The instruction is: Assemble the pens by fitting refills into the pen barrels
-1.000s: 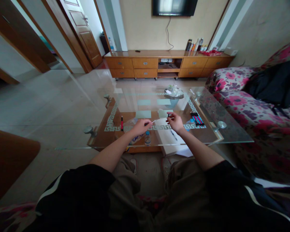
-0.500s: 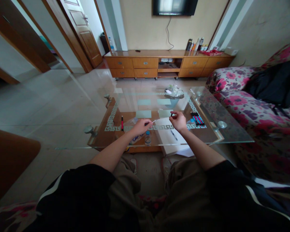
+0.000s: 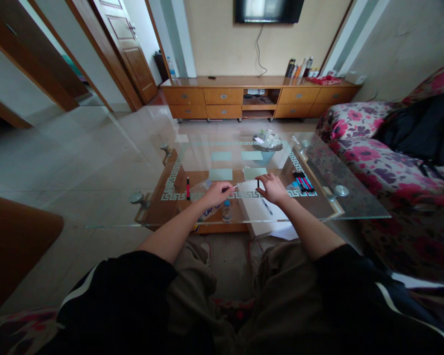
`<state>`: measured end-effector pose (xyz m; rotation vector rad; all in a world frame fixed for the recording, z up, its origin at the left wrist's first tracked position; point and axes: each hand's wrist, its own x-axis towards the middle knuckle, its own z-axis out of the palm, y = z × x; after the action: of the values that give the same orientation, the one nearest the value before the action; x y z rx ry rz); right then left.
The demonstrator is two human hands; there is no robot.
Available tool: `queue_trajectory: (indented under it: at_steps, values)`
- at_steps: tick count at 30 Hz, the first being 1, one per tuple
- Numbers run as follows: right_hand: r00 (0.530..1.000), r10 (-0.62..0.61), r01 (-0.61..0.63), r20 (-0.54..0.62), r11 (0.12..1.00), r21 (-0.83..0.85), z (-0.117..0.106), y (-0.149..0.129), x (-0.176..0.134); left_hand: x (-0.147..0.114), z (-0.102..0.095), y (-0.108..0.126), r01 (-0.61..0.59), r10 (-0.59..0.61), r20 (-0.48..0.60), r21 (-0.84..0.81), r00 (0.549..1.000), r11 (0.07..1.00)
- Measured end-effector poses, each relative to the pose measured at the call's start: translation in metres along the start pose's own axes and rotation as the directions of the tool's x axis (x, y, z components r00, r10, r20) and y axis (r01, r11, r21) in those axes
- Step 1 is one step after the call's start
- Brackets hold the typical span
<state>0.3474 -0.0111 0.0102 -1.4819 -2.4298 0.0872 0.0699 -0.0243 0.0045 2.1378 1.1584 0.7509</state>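
My left hand [image 3: 218,193] is closed over the glass table, pinching a slim pen part [image 3: 236,187] with a dark body and a thin pale end that points right. Across a short gap, my right hand [image 3: 274,189] holds a small black cylinder [image 3: 258,183], which looks like a pen cap, upright between thumb and fingertips. The two pieces are apart. A red and black pen [image 3: 188,189] lies alone to the left of my left hand. Several pens [image 3: 303,182] with black, red and blue parts lie side by side beyond my right hand.
Below the glass tabletop [image 3: 358,213] show a plastic bottle [image 3: 227,213], a white box or paper [image 3: 255,209] and a dark pen [image 3: 267,207]. A filled waste basket [image 3: 267,155] stands behind. At right is a flowered sofa [image 3: 355,118] with a black bag [image 3: 422,128].
My right hand has shifted slightly left and its fingers have stretched out, so the black cylinder shows more fully. My left hand has barely moved.
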Motion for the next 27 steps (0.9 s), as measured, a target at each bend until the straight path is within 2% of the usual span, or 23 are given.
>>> queue_trajectory:
  at_steps: [3,8,16,19,22,24,27]
  values:
    - [0.996,0.050,-0.045,0.068,0.996,-0.072,0.004,0.000,-0.001,0.000,0.000,-0.001,-0.001,0.001,0.009,0.009,1.000,1.000]
    - [0.989,0.083,-0.074,0.119,0.995,-0.071,0.011,0.003,-0.004,0.000,0.001,-0.003,0.003,-0.003,0.012,0.011,1.000,1.000]
    - [0.987,0.088,-0.079,0.131,0.994,-0.073,0.008,0.000,-0.005,0.000,0.001,-0.002,0.009,-0.009,0.016,-0.004,1.000,1.000]
    - [0.994,0.060,-0.055,0.094,0.997,-0.055,0.004,-0.004,-0.005,0.000,0.001,0.000,0.018,-0.018,0.012,-0.001,1.000,1.000]
    - [0.997,0.071,-0.071,-0.008,0.996,0.045,0.002,-0.012,-0.001,0.000,0.002,0.001,0.011,-0.011,0.003,-0.001,1.000,1.000]
    - [0.992,0.109,-0.094,-0.068,0.977,0.191,0.004,-0.019,0.003,0.001,0.003,0.001,0.005,-0.005,-0.003,0.001,1.000,1.000]
    - [0.988,0.135,-0.083,-0.072,0.871,0.484,0.011,-0.029,0.008,0.002,0.005,0.001,0.000,0.000,0.007,0.011,1.000,1.000]
